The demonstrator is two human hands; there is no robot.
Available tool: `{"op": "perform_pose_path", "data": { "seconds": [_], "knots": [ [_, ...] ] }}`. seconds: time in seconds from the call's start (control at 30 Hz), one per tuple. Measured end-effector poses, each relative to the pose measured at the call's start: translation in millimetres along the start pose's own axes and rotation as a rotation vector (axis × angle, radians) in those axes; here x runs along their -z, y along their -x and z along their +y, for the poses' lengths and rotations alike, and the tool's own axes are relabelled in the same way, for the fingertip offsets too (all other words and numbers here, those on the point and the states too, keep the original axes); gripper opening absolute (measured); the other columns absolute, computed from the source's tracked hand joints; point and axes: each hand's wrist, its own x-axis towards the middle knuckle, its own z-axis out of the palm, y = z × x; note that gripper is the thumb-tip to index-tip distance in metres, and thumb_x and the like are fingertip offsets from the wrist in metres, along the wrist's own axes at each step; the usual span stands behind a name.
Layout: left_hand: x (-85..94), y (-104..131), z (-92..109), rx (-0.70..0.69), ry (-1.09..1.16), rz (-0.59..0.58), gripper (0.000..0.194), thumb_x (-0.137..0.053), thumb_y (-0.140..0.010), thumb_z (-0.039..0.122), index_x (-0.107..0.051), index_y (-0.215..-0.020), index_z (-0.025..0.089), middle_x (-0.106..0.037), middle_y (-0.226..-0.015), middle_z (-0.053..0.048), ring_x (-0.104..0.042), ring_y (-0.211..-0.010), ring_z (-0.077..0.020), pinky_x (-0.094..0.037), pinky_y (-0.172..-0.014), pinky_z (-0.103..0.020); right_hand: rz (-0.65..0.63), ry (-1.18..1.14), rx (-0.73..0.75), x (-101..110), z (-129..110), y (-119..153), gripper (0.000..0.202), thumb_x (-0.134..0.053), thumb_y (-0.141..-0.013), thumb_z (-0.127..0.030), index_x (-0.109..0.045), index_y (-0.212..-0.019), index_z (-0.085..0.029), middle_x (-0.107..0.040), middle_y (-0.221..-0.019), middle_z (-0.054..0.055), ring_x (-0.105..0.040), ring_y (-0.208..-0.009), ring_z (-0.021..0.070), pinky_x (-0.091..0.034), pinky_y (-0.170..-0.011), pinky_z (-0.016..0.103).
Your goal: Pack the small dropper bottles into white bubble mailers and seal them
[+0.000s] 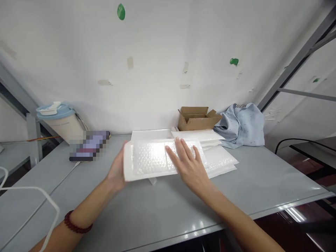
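cardboard box (197,118), blue cloth (243,124) at table (275,175) back edge | left hand (117,171) grips bubble mailer (152,159) end | right hand (189,162) flat, fingers spread, on it

The scene is bright and evenly lit, the light falling from above and washing the white wall (168,52) almost flat. Shadows are soft and faint, a thin one under the bubble mailer (152,159) held beside the left hand (118,171). Glare streaks the grey surface (275,175) well to the right of the right hand (190,166). Straight lines bow toward the frame edges. A pixelated patch (89,145) lies beyond the left hand.
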Motion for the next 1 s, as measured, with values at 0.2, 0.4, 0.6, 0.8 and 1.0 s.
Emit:
{"op": "perform_pose_path", "data": {
  "seconds": [0.2,0.4,0.6,0.8,1.0],
  "knots": [
    [-2.9,7.9,7.7,0.145,0.018,-0.038,0.034,-0.075,-0.068,0.04,-0.07,-0.091,0.015,-0.074,-0.085,-0.007,-0.067,-0.081,-0.0243,-0.051,-0.069,-0.03,-0.131,-0.048,-0.018,1.1,1.6,1.7,0.083,-0.051,-0.07,0.002,-0.02,-0.145,-0.014,-0.019,-0.15,0.026,-0.012,-0.139,0.0434,-0.027,-0.097,0.069],
    [-23.1,18.7,-6.0,0.2,-0.1,-0.379,0.028,-0.071,-0.072,0.042,-0.071,-0.078,0.014,-0.072,-0.076,-0.006,-0.064,-0.072,-0.0194,-0.047,-0.066,-0.027,-0.315,-0.326,0.175,14.6,-9.2,-2.3,0.094,-0.063,-0.062,-0.032,-0.02,-0.145,-0.016,-0.028,-0.142,0.023,-0.022,-0.13,0.041,-0.022,-0.098,0.066],
    [-28.3,18.9,-11.3,0.275,-0.028,-0.306,0.024,-0.069,-0.073,0.039,-0.069,-0.071,0.015,-0.069,-0.073,-0.005,-0.062,-0.073,-0.0186,-0.047,-0.068,-0.029,-0.25,-0.377,0.185,12.6,-4.9,-2.1,0.09,-0.062,-0.064,-0.036,-0.024,-0.143,-0.016,-0.035,-0.128,0.02,-0.035,-0.115,0.0358,-0.021,-0.099,0.061],
    [-28.1,16.6,-13.6,0.187,-0.149,-0.285,0.028,-0.069,-0.071,0.042,-0.07,-0.074,0.014,-0.069,-0.073,-0.005,-0.062,-0.071,-0.0192,-0.046,-0.066,-0.029,-0.226,-0.364,0.242,12.0,-0.4,-2.7,0.088,-0.064,-0.063,-0.034,-0.027,-0.141,-0.018,-0.032,-0.132,0.02,-0.032,-0.119,0.0359,-0.02,-0.1,0.059],
    [-34.0,16.2,-24.9,0.075,-0.276,-0.094,0.022,-0.07,-0.064,0.033,-0.059,-0.056,0.015,-0.055,-0.052,0.004,-0.048,-0.05,-0.0117,-0.032,-0.049,-0.022,-0.244,-0.346,0.284,11.2,-7.8,-3.4,0.083,-0.063,-0.066,-0.03,-0.028,-0.14,-0.02,-0.033,-0.135,0.019,-0.031,-0.122,0.0352,-0.018,-0.103,0.058]
  ]
}}
